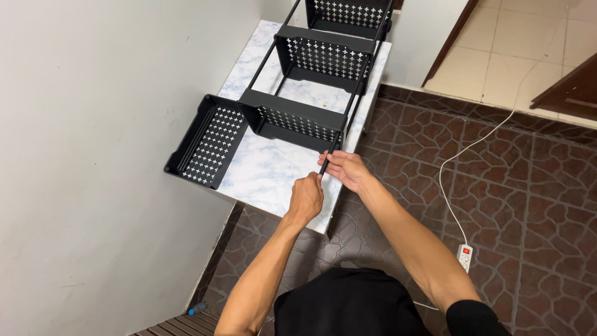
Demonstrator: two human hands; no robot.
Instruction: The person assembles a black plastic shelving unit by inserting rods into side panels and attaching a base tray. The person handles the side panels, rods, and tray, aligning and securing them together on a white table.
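Both arms reach forward over a marble-patterned tabletop point(261, 171); the left hand point(306, 198) is curled into a fist at the lower end of a thin black rod point(328, 158), the right hand point(346, 169) pinching it just above. The rod runs up a black rack point(301, 119) of perforated trays lying flat; one loose tray point(208, 144) overhangs the wall-side edge. A white power strip point(464, 256) lies on the brown tiled floor point(528, 205).
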